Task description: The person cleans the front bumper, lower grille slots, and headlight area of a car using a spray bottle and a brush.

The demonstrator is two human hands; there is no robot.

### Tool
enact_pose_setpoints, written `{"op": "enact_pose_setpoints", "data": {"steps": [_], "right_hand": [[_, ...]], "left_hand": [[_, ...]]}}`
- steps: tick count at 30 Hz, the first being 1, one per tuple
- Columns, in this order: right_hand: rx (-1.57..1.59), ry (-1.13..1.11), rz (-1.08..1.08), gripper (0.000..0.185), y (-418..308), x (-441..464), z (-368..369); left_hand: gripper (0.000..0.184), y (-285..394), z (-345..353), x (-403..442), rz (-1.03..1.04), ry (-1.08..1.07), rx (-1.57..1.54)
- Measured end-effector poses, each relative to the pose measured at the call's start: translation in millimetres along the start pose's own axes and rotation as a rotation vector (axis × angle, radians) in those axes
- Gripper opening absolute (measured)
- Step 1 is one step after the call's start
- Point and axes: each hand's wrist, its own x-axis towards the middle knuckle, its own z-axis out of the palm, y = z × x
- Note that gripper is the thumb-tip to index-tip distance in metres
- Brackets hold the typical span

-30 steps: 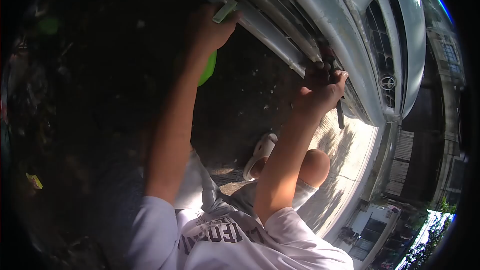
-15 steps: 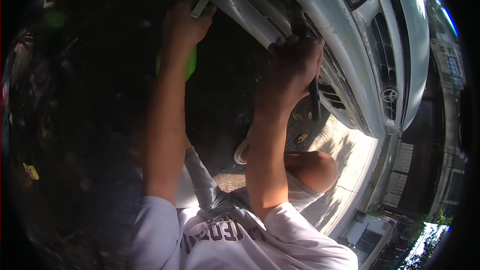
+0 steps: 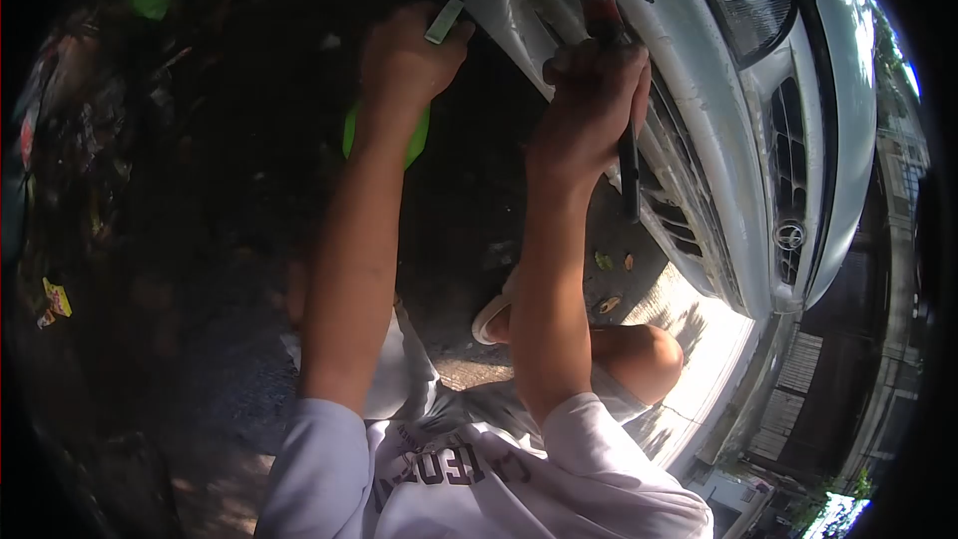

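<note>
"Starting at the left, what do the hands have?"

"The left hand (image 3: 404,55) is closed round the top of a bottle (image 3: 419,137), if I read that green shape rightly, just left of the bumper (image 3: 699,105). A pale strip (image 3: 444,20) pokes out of the fist. I'd guess it's bottom-heavy if filled, with slightly soft walls, so keep to the neck."

"And further right?"

"The right hand (image 3: 587,115) grips a tool (image 3: 629,178) close up to the bumper, dark handle sticking out past the fist, red part (image 3: 603,10) at the other end. Probably light and stiff. That handle looks smooth and could slip if wet, so hold it round the middle."

"Anything different from a second ago?"

"Same bottle in the left. The right hand is farther along the bumper, away from the badge (image 3: 789,235), and the red part shows more plainly. The camera has swung too, so some of the car's shift is only that"
</note>
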Motion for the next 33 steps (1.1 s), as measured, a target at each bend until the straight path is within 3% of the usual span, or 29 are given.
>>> {"op": "enact_pose_setpoints", "data": {"steps": [3, 5, 7, 9, 11, 13, 15, 18, 21, 24, 29, 31, 33], "right_hand": [[-0.126, 0.186, 0.035, 0.040, -18.5, -10.8, -0.2], [-0.241, 0.241, -0.060, 0.040, 1.0, -10.0, -20.2], [-0.160, 0.191, -0.067, 0.030, 6.2, -5.6, -17.0], [-0.063, -0.061, 0.071, 0.035, 21.9, 15.5, 5.8], [-0.084, -0.024, 0.055, 0.036, 14.5, 13.7, 19.7], [-0.202, 0.106, -0.043, 0.037, 10.9, 5.0, -12.5], [-0.217, 0.151, -0.040, 0.037, 2.8, -0.5, -32.5], [-0.140, -0.069, 0.004, 0.036, 11.5, 25.4, 4.3], [-0.152, -0.036, 0.085, 0.035, 2.9, 25.6, -1.5], [-0.371, 0.108, 0.022, 0.037, -11.3, 4.4, -36.2], [-0.338, -0.087, 0.008, 0.041, 3.9, 24.4, 8.6], [-0.286, -0.080, 0.038, 0.041, -0.4, 26.1, -3.8], [-0.512, 0.052, -0.021, 0.040, -13.6, 4.6, -38.3]], "left_hand": [[0.030, -3.4, 0.6, 0.5, 0.053, -0.027, 0.032], [0.029, -10.6, 7.1, 4.5, 0.082, -0.018, 0.048], [0.029, -19.3, 15.7, 6.3, 0.094, 0.005, 0.125], [0.029, -8.8, 12.2, -0.9, 0.060, -0.024, 0.068], [0.029, 5.6, 6.2, -5.2, 0.027, -0.051, -0.018], [0.039, 11.4, 2.6, -3.1, -0.089, -0.183, -0.031], [0.039, 1.7, 5.7, 3.0, -0.093, -0.160, -0.008], [0.040, -3.1, 11.4, -2.7, -0.059, -0.170, 0.011], [0.042, 5.0, 2.3, -2.7, -0.054, -0.162, 0.024], [0.043, 1.4, 0.5, -0.9, -0.072, -0.185, 0.038], [0.041, -2.3, 1.1, 1.3, -0.082, -0.176, 0.044], [0.040, 5.2, 0.5, -5.7, -0.011, -0.152, 0.031], [0.039, 6.8, 2.4, -5.7, -0.026, -0.167, 0.005]]}}
